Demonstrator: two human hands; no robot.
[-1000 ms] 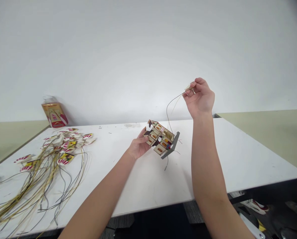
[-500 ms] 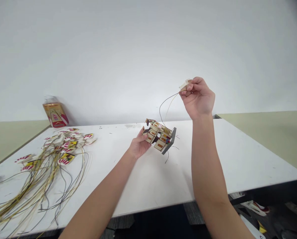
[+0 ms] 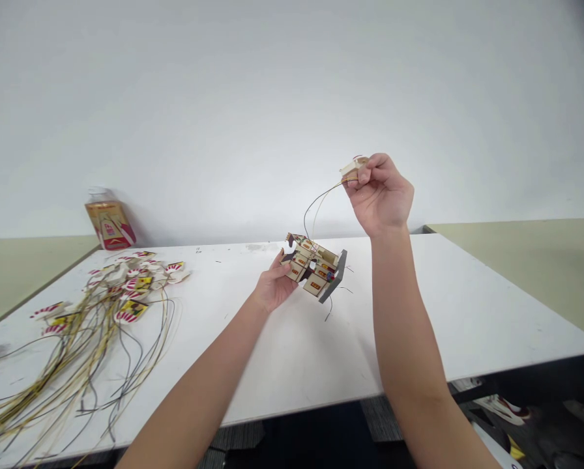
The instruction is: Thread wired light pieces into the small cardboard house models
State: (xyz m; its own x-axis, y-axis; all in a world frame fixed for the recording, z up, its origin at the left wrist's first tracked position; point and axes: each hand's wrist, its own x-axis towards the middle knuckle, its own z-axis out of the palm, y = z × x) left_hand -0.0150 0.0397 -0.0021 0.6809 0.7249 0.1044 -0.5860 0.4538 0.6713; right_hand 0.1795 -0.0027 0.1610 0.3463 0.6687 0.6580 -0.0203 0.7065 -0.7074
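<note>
My left hand (image 3: 272,286) grips a small wooden model house (image 3: 314,270) with a grey base, tilted above the white table (image 3: 292,345). My right hand (image 3: 380,194) is raised above it and pinches a small pale wooden piece (image 3: 353,168). Thin dark and yellow wires (image 3: 316,205) curve down from that piece into the house. A few short wire ends stick out under the house's base.
A heap of red, white and yellow pieces on long wires (image 3: 91,312) covers the table's left part. An orange bottle (image 3: 109,221) stands at the back left by the wall. Shoes (image 3: 502,404) lie on the floor at the lower right.
My right hand has moved left with the small piece, so the wires bend more tightly. My left hand has lifted the house slightly and tilted it.
</note>
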